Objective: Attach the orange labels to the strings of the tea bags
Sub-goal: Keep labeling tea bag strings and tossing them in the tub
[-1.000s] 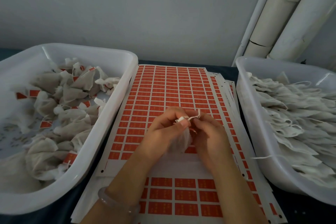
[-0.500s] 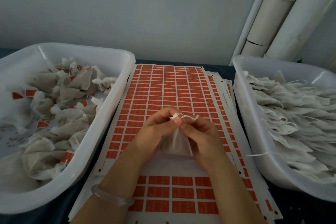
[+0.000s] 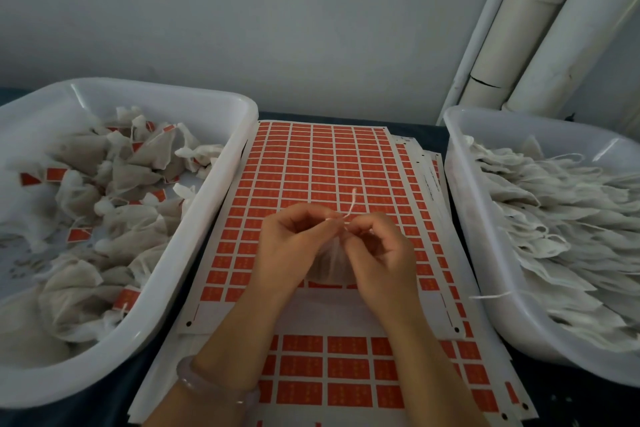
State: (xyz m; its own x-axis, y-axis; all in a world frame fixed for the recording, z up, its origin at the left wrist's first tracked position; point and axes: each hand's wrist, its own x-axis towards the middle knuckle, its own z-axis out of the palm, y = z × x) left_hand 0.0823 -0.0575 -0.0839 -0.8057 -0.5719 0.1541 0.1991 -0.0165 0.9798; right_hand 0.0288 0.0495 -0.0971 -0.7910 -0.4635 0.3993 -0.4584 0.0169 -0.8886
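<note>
Both hands are on one bag right now. Our left hand [image 3: 294, 250] and right hand [image 3: 381, 260] meet fingertip to fingertip. Each pinches the thin white string [image 3: 350, 206] right where it leaves the small translucent mesh tea bag [image 3: 329, 265]. The bag hangs just below the pinch, tucked between the two palms.

The string's loose end runs up and away from the pinch, leaning a little right. So its long axis points out over the white sheet of orange rectangular labels [image 3: 311, 163] lying flat underneath. Labels sit directly below and beyond the grip, with nothing between them and the string. We'd guess the right hand is handier for peeling one, since it's beside the free end.

Left of the grip is a white plastic tub [image 3: 204, 239] of tagged bags. To the right is a second white plastic tub [image 3: 483, 239] of untagged ones. Both are well apart from the hands. No label on this string yet, as far as we can see.
</note>
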